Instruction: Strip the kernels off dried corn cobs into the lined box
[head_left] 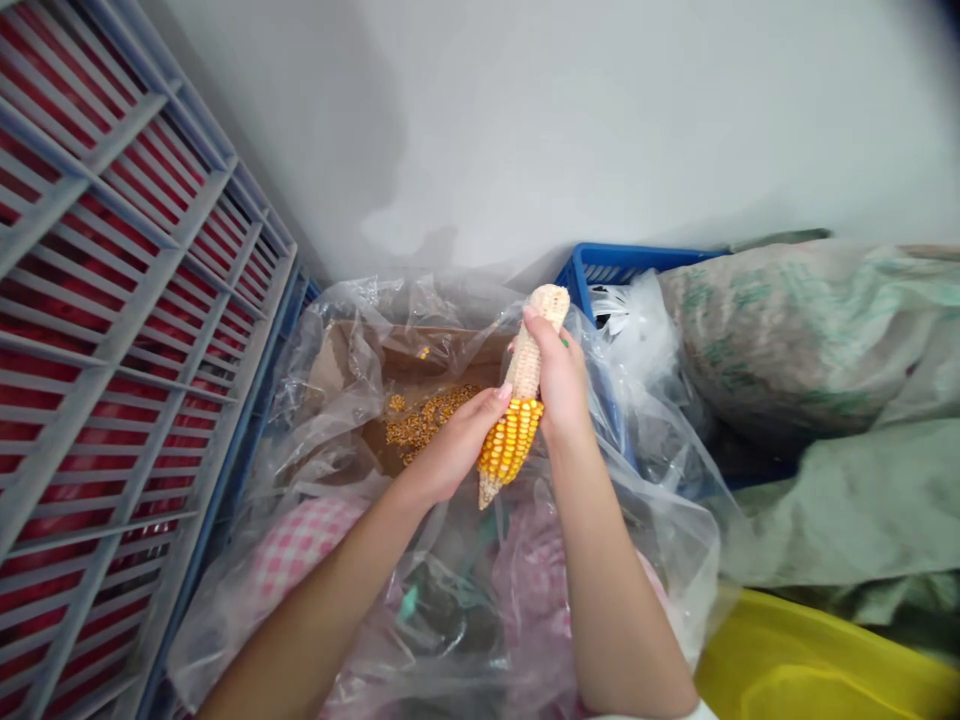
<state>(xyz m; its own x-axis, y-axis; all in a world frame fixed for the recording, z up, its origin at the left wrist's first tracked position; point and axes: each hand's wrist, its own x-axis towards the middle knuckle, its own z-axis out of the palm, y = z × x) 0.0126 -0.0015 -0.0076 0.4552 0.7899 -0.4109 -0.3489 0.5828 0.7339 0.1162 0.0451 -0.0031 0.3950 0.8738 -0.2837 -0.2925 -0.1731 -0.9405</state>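
An ear of corn (513, 440) is held up in front of me, tilted with its bare end away. Its far half is stripped to pale cob; yellow kernels cover the near part down to the tip. My right hand (559, 365) wraps round the stripped cob. My left hand (472, 430) grips the ear's left side, its thumb at the edge of the kernel rows; its other fingers are mostly hidden. Below, loose corn kernels (427, 420) lie in a cardboard box (360, 350) lined with a clear plastic bag (315, 450).
Grey slatted crates (112, 350) with red behind them rise on the left. A blue crate (581, 265) and a stuffed woven sack (810, 330) stand at right. A yellow tub (817, 660) sits lower right. Behind is a white wall (562, 120).
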